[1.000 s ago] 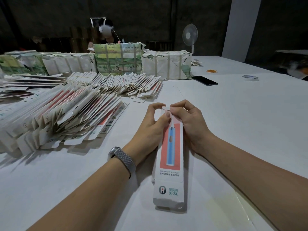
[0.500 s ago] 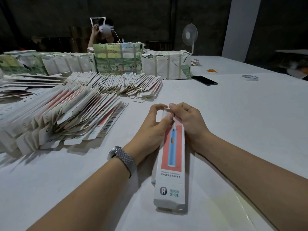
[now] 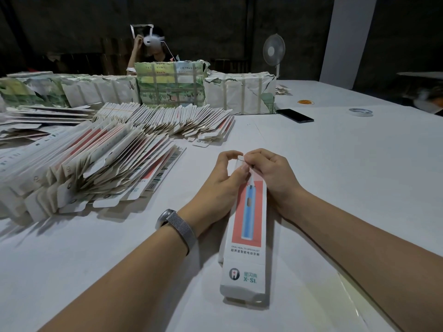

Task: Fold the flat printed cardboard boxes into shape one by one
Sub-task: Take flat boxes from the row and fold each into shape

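A long white box point(image 3: 247, 238) printed with a blue toothbrush on a red panel lies lengthwise on the white table point(image 3: 335, 178), its near end closed. My left hand point(image 3: 223, 180) and my right hand point(image 3: 271, 176) both grip its far end, fingertips pinching the top flap between them. Two fanned rows of flat printed boxes lie to the left: a near stack point(image 3: 96, 168) and a far stack point(image 3: 167, 121).
Wrapped bundles point(image 3: 239, 94) stand in a row at the back, with a person behind them touching a headset. A black phone point(image 3: 294, 115), a tape roll point(image 3: 360, 112), an orange object point(image 3: 305, 102) and a fan point(image 3: 273, 50) lie to the back right.
My fingers have worked at the far end of the box; the top flap is bent further over. The box has shifted slightly. The person at the back raised a hand to the headset.
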Tool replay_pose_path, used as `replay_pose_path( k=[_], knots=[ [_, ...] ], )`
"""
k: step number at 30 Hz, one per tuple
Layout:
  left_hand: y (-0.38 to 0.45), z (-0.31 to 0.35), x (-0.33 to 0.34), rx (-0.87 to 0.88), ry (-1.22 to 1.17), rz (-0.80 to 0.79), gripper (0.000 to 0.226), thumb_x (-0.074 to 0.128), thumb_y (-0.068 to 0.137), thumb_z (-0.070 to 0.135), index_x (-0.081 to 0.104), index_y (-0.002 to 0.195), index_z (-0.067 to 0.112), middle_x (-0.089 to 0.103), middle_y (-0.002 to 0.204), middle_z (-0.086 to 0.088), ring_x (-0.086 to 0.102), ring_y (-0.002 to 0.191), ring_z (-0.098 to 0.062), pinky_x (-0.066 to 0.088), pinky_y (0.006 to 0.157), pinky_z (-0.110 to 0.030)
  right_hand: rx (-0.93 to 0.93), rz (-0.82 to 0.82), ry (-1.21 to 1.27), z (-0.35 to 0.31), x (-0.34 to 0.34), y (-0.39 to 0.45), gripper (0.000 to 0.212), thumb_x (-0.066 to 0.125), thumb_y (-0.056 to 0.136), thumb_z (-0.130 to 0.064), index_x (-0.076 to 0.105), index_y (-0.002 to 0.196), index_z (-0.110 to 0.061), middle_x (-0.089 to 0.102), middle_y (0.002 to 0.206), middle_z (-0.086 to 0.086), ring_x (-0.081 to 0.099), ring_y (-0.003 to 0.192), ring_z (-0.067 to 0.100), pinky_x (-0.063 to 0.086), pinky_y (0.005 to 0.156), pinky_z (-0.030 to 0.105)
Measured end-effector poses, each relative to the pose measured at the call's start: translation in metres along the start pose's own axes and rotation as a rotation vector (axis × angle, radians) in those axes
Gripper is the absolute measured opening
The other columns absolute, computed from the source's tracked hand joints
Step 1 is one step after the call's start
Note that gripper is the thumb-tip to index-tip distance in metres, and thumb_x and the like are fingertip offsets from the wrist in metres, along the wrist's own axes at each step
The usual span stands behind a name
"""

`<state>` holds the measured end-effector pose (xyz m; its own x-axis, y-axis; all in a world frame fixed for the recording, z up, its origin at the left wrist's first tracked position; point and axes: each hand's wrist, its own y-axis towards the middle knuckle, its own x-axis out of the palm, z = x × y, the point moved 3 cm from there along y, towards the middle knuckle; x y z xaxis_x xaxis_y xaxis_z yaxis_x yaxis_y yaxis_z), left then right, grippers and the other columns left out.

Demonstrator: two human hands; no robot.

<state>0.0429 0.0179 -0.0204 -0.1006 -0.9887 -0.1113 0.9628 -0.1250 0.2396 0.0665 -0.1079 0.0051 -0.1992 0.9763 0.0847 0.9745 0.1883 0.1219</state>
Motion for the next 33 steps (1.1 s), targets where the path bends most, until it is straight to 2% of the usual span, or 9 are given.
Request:
replay_pose_path(
  k=[4,7,10,13,17,21,24,26,33],
  knots=[
    [0.0004,-0.0028,-0.0004,-0.008,-0.016,0.001,0.029,0.052,0.086,0.056,0.041,0.111,0.045,0.077,0.083,0.002,0.075,0.074,-0.016,0.058,0.068,-0.028,0.045,-0.005,0.003,0.0003,-0.0018,0.0023,0.024,0.060,0.095,-0.015,0.060,0.071,-0.009,0.059,0.061,0.005,0.059,0.056,0.020,0.053,0.058,0.025],
    [0.0011,-0.0034,0.0006,-0.004,-0.053,-0.004,0.040,0.058,0.082,0.061,0.040,0.115,0.045,0.078,0.089,0.000,0.075,0.081,-0.020,0.060,0.077,-0.036,0.081,-0.019,-0.004,-0.0014,-0.0040,0.0037,0.023,0.060,0.095,-0.019,0.059,0.074,-0.008,0.059,0.063,0.007,0.059,0.056,0.022,0.053,0.056,0.026],
    [0.0016,-0.0024,0.0020,0.009,-0.043,-0.023,0.050,0.060,0.075,0.066,0.040,0.116,0.047,0.078,0.089,0.000,0.075,0.080,-0.020,0.059,0.075,-0.034,0.096,-0.024,0.001,-0.0010,-0.0046,0.0047,0.022,0.058,0.095,-0.020,0.060,0.076,-0.010,0.059,0.066,0.008,0.059,0.060,0.024,0.053,0.061,0.030],
    [0.0017,-0.0021,0.0017,0.008,-0.039,-0.028,0.043,0.059,0.081,0.062,0.040,0.117,0.049,0.078,0.089,0.000,0.075,0.078,-0.020,0.058,0.074,-0.035,0.088,-0.009,0.003,-0.0005,-0.0040,0.0055,0.021,0.057,0.095,-0.019,0.059,0.076,-0.010,0.057,0.070,0.011,0.056,0.064,0.028,0.049,0.068,0.037],
    [0.0019,-0.0014,0.0022,0.001,-0.025,-0.031,0.038,0.054,0.088,0.053,0.039,0.122,0.047,0.077,0.095,-0.005,0.074,0.083,-0.024,0.060,0.082,-0.043,0.110,0.019,-0.019,-0.0014,-0.0037,0.0050,0.016,0.057,0.095,-0.022,0.060,0.086,-0.008,0.056,0.078,0.016,0.054,0.073,0.034,0.046,0.073,0.041],
    [0.0018,-0.0010,0.0020,-0.005,-0.010,-0.048,0.052,0.052,0.088,0.052,0.034,0.135,0.041,0.076,0.086,0.003,0.074,0.079,-0.018,0.059,0.077,-0.037,0.134,0.026,-0.020,-0.0019,-0.0042,0.0052,0.020,0.057,0.093,-0.023,0.060,0.077,-0.011,0.058,0.069,0.011,0.057,0.062,0.029,0.046,0.072,0.042],
    [0.0013,-0.0002,0.0017,-0.008,0.003,-0.058,0.054,0.052,0.089,0.052,0.032,0.138,0.042,0.076,0.086,0.005,0.074,0.079,-0.018,0.058,0.074,-0.033,0.094,0.019,-0.037,-0.0027,-0.0045,0.0054,0.020,0.057,0.093,-0.021,0.063,0.076,-0.013,0.061,0.070,0.009,0.059,0.061,0.026,0.051,0.064,0.036],
    [0.0005,0.0007,0.0021,-0.004,0.000,-0.059,0.052,0.051,0.089,0.052,0.035,0.137,0.041,0.075,0.087,0.004,0.073,0.079,-0.018,0.058,0.075,-0.035,0.080,0.005,-0.013,-0.0029,-0.0054,0.0056,0.021,0.056,0.094,-0.020,0.066,0.076,-0.015,0.063,0.069,0.005,0.061,0.058,0.021,0.052,0.060,0.031],
    [-0.0027,0.0054,0.0029,-0.001,-0.010,-0.056,0.030,0.051,0.090,0.051,0.041,0.118,0.050,0.076,0.088,-0.001,0.074,0.078,-0.020,0.058,0.072,-0.034,0.063,-0.027,-0.002,-0.0042,-0.0069,0.0013,0.025,0.056,0.098,-0.026,0.068,0.077,-0.016,0.065,0.068,0.004,0.066,0.055,0.020,0.057,0.054,0.030]
  ],
)
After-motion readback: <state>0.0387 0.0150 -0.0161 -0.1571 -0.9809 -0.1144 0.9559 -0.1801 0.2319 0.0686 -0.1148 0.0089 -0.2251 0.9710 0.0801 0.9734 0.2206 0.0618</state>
